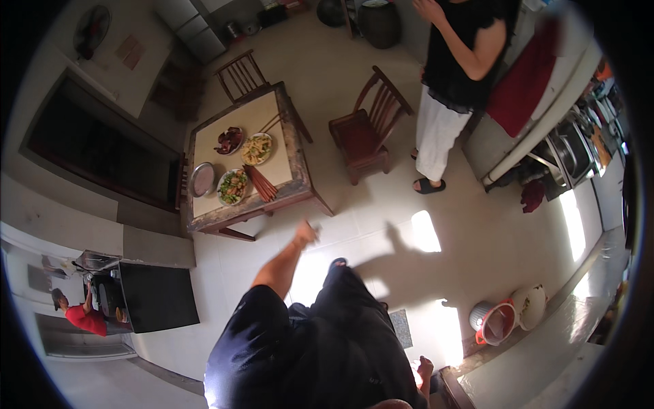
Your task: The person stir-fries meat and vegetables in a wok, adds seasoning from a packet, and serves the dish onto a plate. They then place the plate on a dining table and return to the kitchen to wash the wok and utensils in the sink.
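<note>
My left hand [306,233] is stretched ahead of me above the pale floor, near the close side of the wooden table [296,160]. Motion smears its fingers, so their state is unclear. Low in the picture, beside my right leg, my right hand [426,368] hangs with curled fingers. Something bright white shows against it, too small and overlit to name. On the table stand a plate of greens [232,185], a plate of yellowish food [257,148], a plate of dark red food [229,140] and a round dish [202,179]. A bundle of reddish chopsticks [261,184] lies at the table's near side.
A wooden chair [368,129] stands right of the table, another chair [240,75] behind it. A person in black [446,88] stands at the upper right. Buckets [495,320] sit at lower right. Someone in a red shirt [86,318] is at the far left.
</note>
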`<action>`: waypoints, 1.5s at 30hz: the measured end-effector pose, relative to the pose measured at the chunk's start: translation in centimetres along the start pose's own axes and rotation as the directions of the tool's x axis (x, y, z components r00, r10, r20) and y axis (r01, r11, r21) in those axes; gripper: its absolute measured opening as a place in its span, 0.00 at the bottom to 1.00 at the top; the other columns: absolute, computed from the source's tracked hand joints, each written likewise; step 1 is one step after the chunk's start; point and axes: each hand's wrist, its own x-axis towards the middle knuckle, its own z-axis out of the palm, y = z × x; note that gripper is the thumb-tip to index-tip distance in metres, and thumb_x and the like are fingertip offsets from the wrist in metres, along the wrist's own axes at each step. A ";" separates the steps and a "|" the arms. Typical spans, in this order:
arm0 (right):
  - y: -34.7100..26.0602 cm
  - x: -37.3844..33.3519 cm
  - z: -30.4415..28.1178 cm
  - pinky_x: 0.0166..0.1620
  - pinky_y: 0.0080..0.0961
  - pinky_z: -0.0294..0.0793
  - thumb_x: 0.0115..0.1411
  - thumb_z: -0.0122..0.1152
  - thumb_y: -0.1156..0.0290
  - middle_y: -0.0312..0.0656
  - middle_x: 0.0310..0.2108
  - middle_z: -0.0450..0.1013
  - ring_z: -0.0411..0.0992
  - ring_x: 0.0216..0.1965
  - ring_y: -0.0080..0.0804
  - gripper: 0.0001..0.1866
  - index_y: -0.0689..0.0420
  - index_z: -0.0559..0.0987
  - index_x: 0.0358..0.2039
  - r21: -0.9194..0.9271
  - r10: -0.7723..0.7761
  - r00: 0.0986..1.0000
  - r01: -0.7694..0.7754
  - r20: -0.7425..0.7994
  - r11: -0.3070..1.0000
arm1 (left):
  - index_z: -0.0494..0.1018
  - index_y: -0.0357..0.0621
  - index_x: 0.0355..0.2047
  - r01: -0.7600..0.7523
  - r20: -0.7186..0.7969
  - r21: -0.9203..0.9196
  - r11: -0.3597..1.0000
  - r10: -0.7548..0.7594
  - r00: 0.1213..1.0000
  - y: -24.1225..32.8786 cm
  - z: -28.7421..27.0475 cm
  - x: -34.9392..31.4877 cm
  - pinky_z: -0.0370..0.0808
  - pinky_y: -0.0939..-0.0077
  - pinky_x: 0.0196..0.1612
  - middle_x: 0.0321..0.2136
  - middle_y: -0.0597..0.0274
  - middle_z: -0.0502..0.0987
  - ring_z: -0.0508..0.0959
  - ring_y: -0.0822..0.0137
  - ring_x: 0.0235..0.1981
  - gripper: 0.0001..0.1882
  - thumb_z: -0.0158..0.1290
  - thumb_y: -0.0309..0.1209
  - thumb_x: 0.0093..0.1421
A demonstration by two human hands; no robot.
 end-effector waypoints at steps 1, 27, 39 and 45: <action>-1.0 -0.6 -1.5 0.16 0.23 0.66 0.54 0.48 0.66 0.45 0.25 0.70 0.69 0.18 0.33 0.13 0.59 0.69 0.38 0.038 0.042 0.998 -0.040 -0.044 0.998 | 0.50 0.48 0.50 -0.062 -0.165 0.210 0.976 0.098 0.981 3.7 2.8 2.1 0.69 0.72 0.13 0.17 0.58 0.71 0.70 0.66 0.13 0.25 0.49 0.30 0.55; -25.9 21.1 -33.3 0.22 0.24 0.69 0.54 0.52 0.65 0.42 0.25 0.70 0.70 0.21 0.31 0.13 0.61 0.71 0.35 0.451 0.069 0.962 0.059 -0.263 0.891 | 0.63 0.55 0.52 -0.621 -0.297 0.726 -0.295 -0.949 0.104 11.4 76.5 -1.5 0.60 0.42 0.47 0.49 0.67 0.68 0.67 0.63 0.50 0.25 0.45 0.42 0.53; -59.4 34.4 -72.7 0.19 0.19 0.69 0.54 0.52 0.66 0.38 0.22 0.71 0.70 0.18 0.22 0.11 0.60 0.72 0.33 0.128 -0.336 0.835 0.427 -0.436 0.895 | 0.70 0.46 0.39 -0.359 0.162 0.933 0.021 -0.916 0.367 3.4 102.4 -7.3 0.68 0.62 0.41 0.36 0.61 0.73 0.73 0.62 0.37 0.17 0.54 0.37 0.49; -77.6 41.5 -87.4 0.22 0.16 0.68 0.55 0.51 0.66 0.36 0.23 0.71 0.70 0.20 0.21 0.10 0.59 0.73 0.33 0.103 -0.435 0.801 0.515 -0.411 0.851 | 0.76 0.40 0.29 -0.439 0.360 0.899 0.006 -0.582 0.729 -2.6 123.2 0.8 0.71 0.68 0.36 0.28 0.59 0.76 0.75 0.63 0.30 0.13 0.56 0.36 0.47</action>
